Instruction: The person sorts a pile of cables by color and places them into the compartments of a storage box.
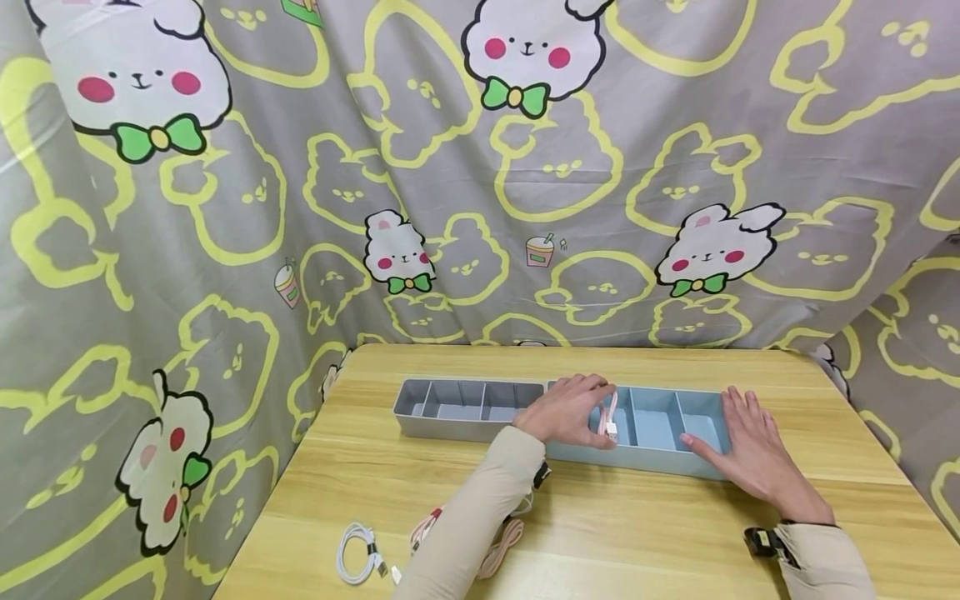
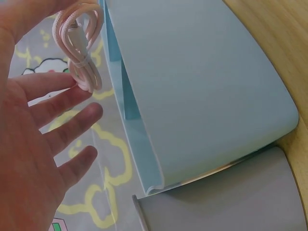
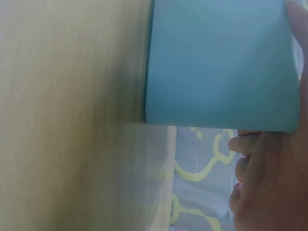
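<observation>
My left hand pinches a bundled pale pink charging cable between thumb and forefinger, its other fingers spread. In the head view the cable hangs over the blue divided organizer box, its white plug pointing down. My right hand rests at the right end of this box, thumb across the front corner and fingers stretched along the end. In the right wrist view the blue end wall stands on the table beside that hand.
A grey divided organizer box adjoins the blue one on the left. On the wooden table nearer me lie a coiled white cable, a pink cable and a red-tipped cable, partly behind my left sleeve. A patterned curtain hangs behind.
</observation>
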Demonstrator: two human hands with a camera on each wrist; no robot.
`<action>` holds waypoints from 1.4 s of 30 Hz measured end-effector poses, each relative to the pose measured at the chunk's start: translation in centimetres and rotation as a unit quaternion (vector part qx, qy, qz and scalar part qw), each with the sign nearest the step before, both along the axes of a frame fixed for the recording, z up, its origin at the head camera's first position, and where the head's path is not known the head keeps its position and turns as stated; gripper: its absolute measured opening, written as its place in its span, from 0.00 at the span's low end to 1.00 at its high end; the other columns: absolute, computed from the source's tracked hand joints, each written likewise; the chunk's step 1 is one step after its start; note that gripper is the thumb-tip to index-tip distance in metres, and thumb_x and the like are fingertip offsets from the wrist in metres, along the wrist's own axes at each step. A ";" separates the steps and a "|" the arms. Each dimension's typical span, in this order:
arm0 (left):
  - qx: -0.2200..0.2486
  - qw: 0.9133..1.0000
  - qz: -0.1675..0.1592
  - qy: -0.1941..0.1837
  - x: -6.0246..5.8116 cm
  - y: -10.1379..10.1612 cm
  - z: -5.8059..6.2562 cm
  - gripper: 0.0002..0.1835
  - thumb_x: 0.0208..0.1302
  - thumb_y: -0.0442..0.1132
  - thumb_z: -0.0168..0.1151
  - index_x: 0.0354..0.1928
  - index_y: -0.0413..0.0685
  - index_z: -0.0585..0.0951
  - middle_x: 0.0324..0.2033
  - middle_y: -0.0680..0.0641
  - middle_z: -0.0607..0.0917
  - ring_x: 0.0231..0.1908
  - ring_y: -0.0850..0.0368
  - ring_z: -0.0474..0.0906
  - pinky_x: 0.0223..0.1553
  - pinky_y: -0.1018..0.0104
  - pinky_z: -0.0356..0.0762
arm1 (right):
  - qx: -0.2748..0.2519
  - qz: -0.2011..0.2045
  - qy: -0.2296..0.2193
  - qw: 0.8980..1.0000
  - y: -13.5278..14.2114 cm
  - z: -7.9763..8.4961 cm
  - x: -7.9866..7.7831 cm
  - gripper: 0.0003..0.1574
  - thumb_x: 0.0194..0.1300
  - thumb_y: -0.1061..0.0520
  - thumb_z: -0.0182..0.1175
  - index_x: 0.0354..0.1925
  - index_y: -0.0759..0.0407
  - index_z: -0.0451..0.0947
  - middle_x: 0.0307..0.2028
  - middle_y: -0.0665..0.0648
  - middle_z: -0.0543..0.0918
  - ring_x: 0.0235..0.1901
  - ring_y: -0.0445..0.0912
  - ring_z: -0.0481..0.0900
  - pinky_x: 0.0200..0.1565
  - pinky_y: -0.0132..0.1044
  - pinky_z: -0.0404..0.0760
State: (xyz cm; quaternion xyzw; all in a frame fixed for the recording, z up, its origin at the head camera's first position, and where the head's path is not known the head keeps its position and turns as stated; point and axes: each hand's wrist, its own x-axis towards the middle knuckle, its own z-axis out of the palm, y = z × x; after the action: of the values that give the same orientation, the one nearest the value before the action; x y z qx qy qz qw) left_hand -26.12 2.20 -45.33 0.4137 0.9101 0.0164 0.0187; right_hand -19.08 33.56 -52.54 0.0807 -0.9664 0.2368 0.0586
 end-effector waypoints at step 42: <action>0.000 1.000 -0.008 0.001 -0.2 -0.3 -0.7 0.46 0.64 0.69 0.64 0.79 0.59 0.64 0.75 0.54 0.69 0.74 0.55 0.67 0.77 0.57 0.64 | 0.001 0.002 0.000 1.000 0.0 -0.1 0.1 0.70 0.72 0.30 0.55 0.80 0.75 0.31 0.79 0.79 0.34 0.79 0.71 0.22 0.76 0.71 0.26</action>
State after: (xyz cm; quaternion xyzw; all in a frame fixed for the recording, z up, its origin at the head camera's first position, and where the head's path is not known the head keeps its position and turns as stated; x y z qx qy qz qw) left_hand -26.29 1.90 -46.05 0.4211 0.9067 0.0159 0.0177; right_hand -19.03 33.51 -52.68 0.0830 -0.9664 0.2362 0.0578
